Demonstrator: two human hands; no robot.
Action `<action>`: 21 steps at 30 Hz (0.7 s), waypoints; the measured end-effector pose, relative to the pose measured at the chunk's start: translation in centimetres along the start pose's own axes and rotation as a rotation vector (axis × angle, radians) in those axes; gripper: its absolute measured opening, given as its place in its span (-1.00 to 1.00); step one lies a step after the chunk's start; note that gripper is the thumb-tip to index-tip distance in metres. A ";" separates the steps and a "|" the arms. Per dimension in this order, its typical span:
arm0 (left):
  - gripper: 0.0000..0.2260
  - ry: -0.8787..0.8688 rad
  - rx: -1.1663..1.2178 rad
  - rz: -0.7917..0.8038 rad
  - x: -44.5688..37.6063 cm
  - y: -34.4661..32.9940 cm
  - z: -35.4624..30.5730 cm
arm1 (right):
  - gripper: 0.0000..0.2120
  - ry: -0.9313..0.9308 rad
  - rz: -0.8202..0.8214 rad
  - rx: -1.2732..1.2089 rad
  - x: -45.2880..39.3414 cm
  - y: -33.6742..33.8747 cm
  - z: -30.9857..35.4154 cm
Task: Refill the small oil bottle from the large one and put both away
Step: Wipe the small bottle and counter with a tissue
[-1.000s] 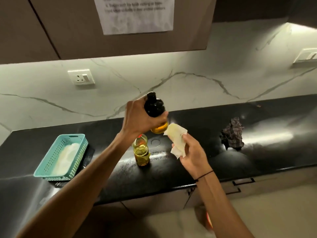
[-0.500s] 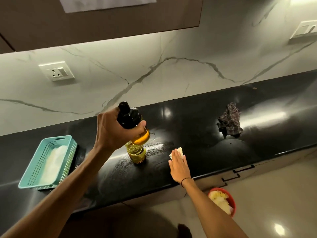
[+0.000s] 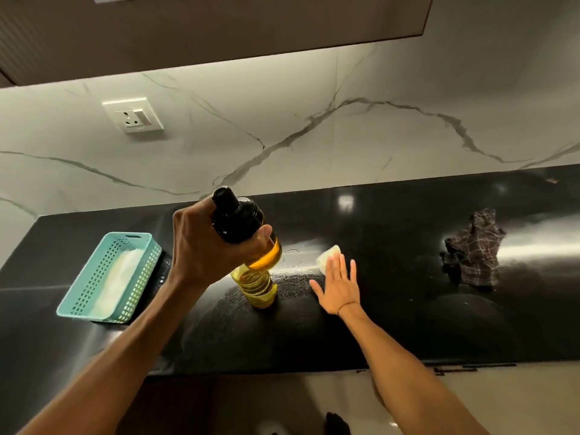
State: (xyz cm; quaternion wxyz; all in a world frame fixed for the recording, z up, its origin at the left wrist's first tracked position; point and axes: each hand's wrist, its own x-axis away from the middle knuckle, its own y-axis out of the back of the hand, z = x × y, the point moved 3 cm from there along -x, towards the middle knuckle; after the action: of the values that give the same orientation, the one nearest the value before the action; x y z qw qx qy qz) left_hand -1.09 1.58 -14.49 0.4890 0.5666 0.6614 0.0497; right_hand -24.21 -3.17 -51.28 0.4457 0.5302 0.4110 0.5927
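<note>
Small oil bottle [image 3: 248,229] sits gripped in the left hand [image 3: 210,246] above the large bottle [image 3: 257,285], so keep it upright while the flat right hand [image 3: 337,282] wipes the desk [image 3: 392,309] with the tissue [image 3: 328,257]

A home kitchen, by every sign: polished black stone counter [image 3: 408,324] running along a white marble-veined backsplash [image 3: 282,120], dark wall cabinets [image 3: 219,26] overhead with a strip of light glowing beneath them. A switched wall socket [image 3: 133,116] set into the backsplash. On the counter, two bottles of golden cooking oil, one clear and ribbed [image 3: 257,285], one with a dark top [image 3: 241,227]; a teal perforated plastic basket [image 3: 84,290]; a crumpled checked cloth [image 3: 474,246]. Pale glossy floor tiles [image 3: 518,403] below the counter edge
</note>
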 end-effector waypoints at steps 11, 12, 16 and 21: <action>-0.60 -0.017 0.010 0.054 0.2 -1.9 -1.5 | -0.32 0.494 0.034 0.104 -3.1 1.0 6.2; -0.58 -0.016 0.013 0.061 0.1 -1.9 -1.5 | -0.31 0.538 0.044 0.109 -2.0 0.7 5.8; -0.58 -0.026 0.029 0.066 0.1 -1.7 -1.9 | -0.24 0.563 0.025 0.148 2.3 -0.4 1.5; -0.63 -0.016 0.064 0.048 0.3 -0.7 -2.2 | -0.16 0.255 0.065 0.125 0.8 1.3 -2.4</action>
State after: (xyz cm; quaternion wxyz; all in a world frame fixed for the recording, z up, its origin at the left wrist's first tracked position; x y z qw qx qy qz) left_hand -3.08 2.68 -13.98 0.4748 0.5979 0.6448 0.0356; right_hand -26.76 -2.80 -50.05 0.3365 0.4903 0.4829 0.6428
